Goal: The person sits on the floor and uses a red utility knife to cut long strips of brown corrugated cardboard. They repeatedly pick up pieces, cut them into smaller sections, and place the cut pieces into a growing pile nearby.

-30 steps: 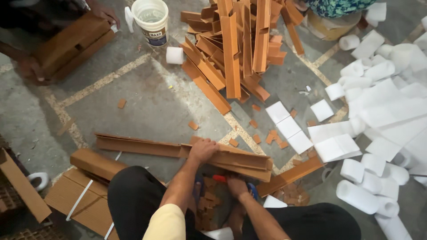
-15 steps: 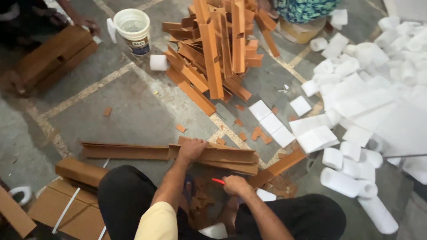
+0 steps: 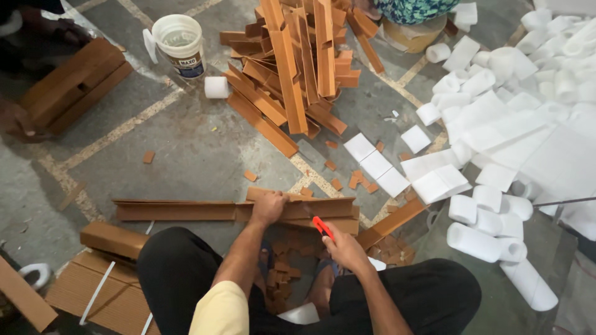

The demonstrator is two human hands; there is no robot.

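a: so what's gripped?
b: right hand [image 3: 347, 249] closed around a red cutter [image 3: 322, 226], blade toward the strip [image 3: 236, 209]. left hand [image 3: 269, 208] presses down on the strip, likely to steady it.
a: and around the strip?
b: scraps [image 3: 282, 260] just under it, pile [image 3: 298, 68] well beyond, foam [image 3: 496, 142] off right.
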